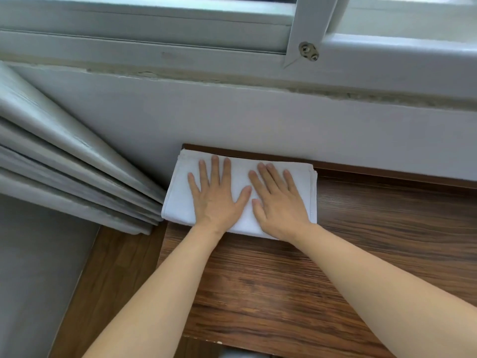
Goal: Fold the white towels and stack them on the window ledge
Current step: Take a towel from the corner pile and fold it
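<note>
folded towel (180, 200) on wooden ledge (374, 241)

No readable text, label, brand or number anywhere.

Your left hand (215, 196) and right hand (277, 205) hiding the middle of the folded towel (178, 197), your forearms cut off below, curtain (64, 161) cut off left.

A pale grey wall (258, 120) is seen at twelve o'clock, topped by a white window frame (309, 27) lit by daylight. Grey pleated curtains (64, 164) are gathered at nine o'clock. A wood-grain desk (361, 241) fills the lower right.
</note>
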Tool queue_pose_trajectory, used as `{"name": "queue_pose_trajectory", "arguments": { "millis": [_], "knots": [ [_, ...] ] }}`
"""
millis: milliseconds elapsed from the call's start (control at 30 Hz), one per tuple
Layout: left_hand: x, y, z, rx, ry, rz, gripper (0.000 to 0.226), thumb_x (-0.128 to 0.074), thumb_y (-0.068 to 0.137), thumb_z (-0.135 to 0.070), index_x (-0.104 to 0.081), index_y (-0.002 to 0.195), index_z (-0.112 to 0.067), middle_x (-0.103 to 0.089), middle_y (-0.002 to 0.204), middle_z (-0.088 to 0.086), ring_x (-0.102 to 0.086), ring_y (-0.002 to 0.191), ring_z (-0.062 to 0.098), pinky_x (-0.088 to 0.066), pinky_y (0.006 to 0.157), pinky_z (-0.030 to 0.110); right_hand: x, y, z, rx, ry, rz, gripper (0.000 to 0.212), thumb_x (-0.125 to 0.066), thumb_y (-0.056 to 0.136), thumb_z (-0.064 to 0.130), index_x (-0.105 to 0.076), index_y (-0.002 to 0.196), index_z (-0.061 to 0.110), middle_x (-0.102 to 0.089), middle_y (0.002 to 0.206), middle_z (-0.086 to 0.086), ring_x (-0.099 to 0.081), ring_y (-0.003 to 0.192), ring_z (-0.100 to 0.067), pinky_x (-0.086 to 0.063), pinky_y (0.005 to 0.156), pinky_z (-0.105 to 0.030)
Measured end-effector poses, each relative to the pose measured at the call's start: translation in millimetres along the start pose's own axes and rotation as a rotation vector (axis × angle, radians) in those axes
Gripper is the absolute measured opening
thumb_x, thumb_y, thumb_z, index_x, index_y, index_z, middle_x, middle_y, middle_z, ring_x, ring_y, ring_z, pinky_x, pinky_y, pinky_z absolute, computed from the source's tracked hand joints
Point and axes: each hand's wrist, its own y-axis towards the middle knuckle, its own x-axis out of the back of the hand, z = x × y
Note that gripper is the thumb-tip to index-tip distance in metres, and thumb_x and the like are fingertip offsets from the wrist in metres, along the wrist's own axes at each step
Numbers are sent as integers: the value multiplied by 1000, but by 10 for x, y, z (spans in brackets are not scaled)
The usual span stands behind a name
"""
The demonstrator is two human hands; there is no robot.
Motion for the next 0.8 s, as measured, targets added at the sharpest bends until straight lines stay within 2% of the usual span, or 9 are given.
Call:
{"name": "queue_pose_trajectory", "arguments": {
  "millis": [167,267,333,367,400,467,567,633,800],
  "knots": [
    [65,-2,349,131,-20,-41,94,-17,93,-79,1,165,-21,7,173,8,12,159,24,13,126,52,71,-269,-328,-97,-37,-25,72,-24,103,47,-21,165,13,-15,173,-12,-8,161,-27,-8,130,-48],
    [130,-18,172,165,-90,-32,87,-24,100,-69,-13,163,-10,-6,171,19,2,159,34,15,122,52,183,-382,-334,-147,-35,-16,73,-25,102,43,-31,160,0,-30,167,-20,-24,157,-33,-19,129,-47],
    [214,-72,-130,59,-239,-150,62,-35,106,-52,-47,147,-7,-44,156,21,-34,148,39,-6,125,53,281,-444,-309,-168,-10,-68,68,-28,100,37,-46,151,-4,-47,156,-23,-40,149,-37,-31,124,-48],
    [258,-119,-309,-19,-358,-224,48,-41,107,-43,-61,131,-7,-62,137,17,-54,131,36,-28,120,50,337,-480,-295,-172,0,-107,63,-31,100,34,-53,145,-4,-55,149,-22,-48,144,-37,-38,118,-50],
    [315,-185,-497,-59,-498,-267,37,-45,106,-36,-69,117,-9,-72,116,11,-65,111,31,-46,103,43,384,-521,-283,-175,6,-154,57,-33,100,32,-60,138,-2,-63,141,-19,-54,138,-36,-45,111,-51],
    [430,-324,-883,-43,-747,-232,25,-51,106,-29,-71,100,-14,-73,90,0,-66,84,19,-48,74,32,503,-613,-286,-192,29,-275,43,-39,100,26,-70,121,6,-74,117,-9,-65,120,-34,-51,93,-48],
    [542,-463,-1399,-32,-1029,-146,20,-54,105,-28,-70,96,-20,-72,85,-10,-67,80,9,-54,71,32,770,-769,-366,-243,130,-403,29,-44,101,21,-73,103,15,-73,83,1,-68,82,-27,-47,75,-42],
    [632,-543,-1699,-38,-1201,-105,17,-55,105,-26,-71,99,-22,-72,88,-12,-69,87,8,-58,77,31,983,-920,-460,-295,227,-470,27,-46,104,24,-72,107,17,-73,84,5,-67,75,-22,-47,71,-40],
    [883,-734,-2456,-91,-1485,24,13,-60,101,-12,-71,99,-20,-75,95,-3,-71,93,13,-57,81,29,1546,-1431,-773,-486,538,-654,18,-56,104,21,-72,114,21,-75,98,11,-70,88,-9,-57,78,-35]
  ]
}}
